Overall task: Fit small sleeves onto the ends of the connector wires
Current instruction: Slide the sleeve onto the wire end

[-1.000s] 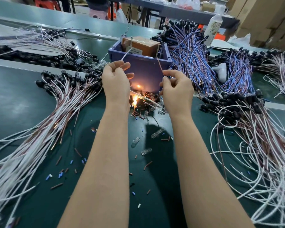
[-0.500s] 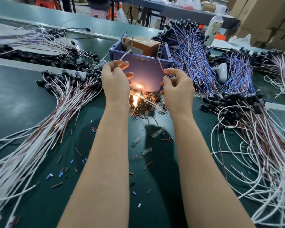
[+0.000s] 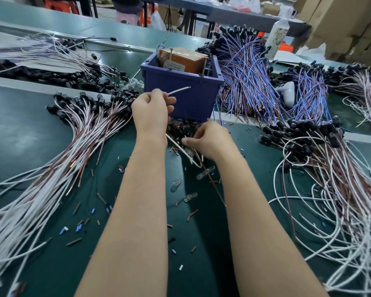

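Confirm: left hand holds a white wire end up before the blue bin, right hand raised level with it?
Wrong on the right hand: the head view shows it down at the green mat, at the loose pieces. The left hand does hold the white wire end up before the blue bin.

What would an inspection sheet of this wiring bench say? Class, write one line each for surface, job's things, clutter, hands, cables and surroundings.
Surface: green mat, dotted with small offcuts.
Job's things: white wire; loose sleeves, brown and blue, strewn about.
Clutter: purple bin holding a brown box; clear bulbs.
Hands: left hand grips the white wire; right hand low at the small-parts pile, grasp unclear.
Cables: white-brown bundles on both sides; blue-brown bundle behind.
Surroundings: bottle, cardboard boxes.
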### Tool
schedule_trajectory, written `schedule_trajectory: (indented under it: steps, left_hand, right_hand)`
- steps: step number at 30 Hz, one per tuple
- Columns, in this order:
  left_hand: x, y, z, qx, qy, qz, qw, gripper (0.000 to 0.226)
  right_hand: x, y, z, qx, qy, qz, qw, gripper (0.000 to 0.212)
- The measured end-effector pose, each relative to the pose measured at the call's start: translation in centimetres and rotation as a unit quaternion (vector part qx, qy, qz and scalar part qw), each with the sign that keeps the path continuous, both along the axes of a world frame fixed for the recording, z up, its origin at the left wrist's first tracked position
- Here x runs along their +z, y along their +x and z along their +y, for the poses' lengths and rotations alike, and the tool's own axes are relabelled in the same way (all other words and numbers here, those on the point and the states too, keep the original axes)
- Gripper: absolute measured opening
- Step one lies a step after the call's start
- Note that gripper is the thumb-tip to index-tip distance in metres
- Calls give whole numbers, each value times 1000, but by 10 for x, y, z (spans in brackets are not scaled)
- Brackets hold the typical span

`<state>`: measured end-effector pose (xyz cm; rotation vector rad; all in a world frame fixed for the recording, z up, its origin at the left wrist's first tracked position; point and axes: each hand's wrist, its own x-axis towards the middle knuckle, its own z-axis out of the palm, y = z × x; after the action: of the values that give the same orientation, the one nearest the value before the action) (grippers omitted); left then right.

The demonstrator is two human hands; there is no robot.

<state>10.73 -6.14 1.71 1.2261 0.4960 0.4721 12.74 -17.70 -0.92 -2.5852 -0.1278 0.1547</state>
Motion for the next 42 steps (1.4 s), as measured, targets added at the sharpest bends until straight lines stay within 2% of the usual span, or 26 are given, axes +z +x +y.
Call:
schedule_trajectory:
  steps: [3,5,7,8,10,11,13,15,18,21,23,26,29,31,35,38,39,41,42]
  left_hand:
    - [-2,-1,2,-1,29,28,999,23]
    - [-3,-1,3,7,84,35,996,19]
    - [-5,0,2,36,204,61,976,15]
    - [-5,-1,1,54,276,84,956,18]
    - [-1,-5,-6,85,398,118,906,27]
    - [3,-8,-11,94,445,118,883,30]
    - [13,-10,-21,86,529,88,839,33]
    - [25,-9,-34,30,567,21,823,35]
    - [49,-12,-67,-141,487,-72,859,38]
    - [67,-16,-103,-256,426,-100,862,33]
    - [74,-16,-126,-272,374,-125,878,28]
    - [80,-16,-159,-274,228,-155,921,23]
    - [85,-15,-189,-225,98,-132,961,22]
    - [81,-10,-208,-204,64,-106,971,22]
    - [62,-1,-246,-217,45,-61,973,25]
    - [46,1,-273,-304,-78,-3,949,21]
    - [39,0,-282,-336,-93,18,937,22]
    - [21,1,-298,-397,-14,59,916,13]
    - [13,1,-302,-417,45,74,905,16]
  right_hand:
    - [-4,1,6,3,-50,16,999,35]
    - [-5,1,7,7,-56,12,998,29]
    - [0,0,4,8,-31,-9,999,22]
    - [5,0,1,2,-2,-29,1000,19]
    - [17,0,-5,-20,131,-68,989,17]
    - [25,-2,-8,-34,244,-73,966,14]
    - [41,-9,-15,-53,450,-77,888,8]
    - [53,-18,-26,-57,519,-110,846,14]
    - [68,-28,-47,-68,519,-145,839,16]
    - [81,-42,-76,-82,478,-177,857,15]
    - [89,-53,-100,-91,444,-194,870,13]
    - [95,-74,-141,-121,349,-194,909,6]
    - [99,-98,-189,-151,213,-217,941,10]
    - [103,-115,-218,-180,148,-222,947,17]
    - [101,-136,-261,-254,110,-210,938,15]
    - [82,-126,-270,-296,65,-147,941,16]
    - [72,-119,-270,-305,52,-113,944,15]
    - [49,-105,-269,-321,21,-45,946,12]
    - [37,-100,-268,-332,14,-24,943,12]
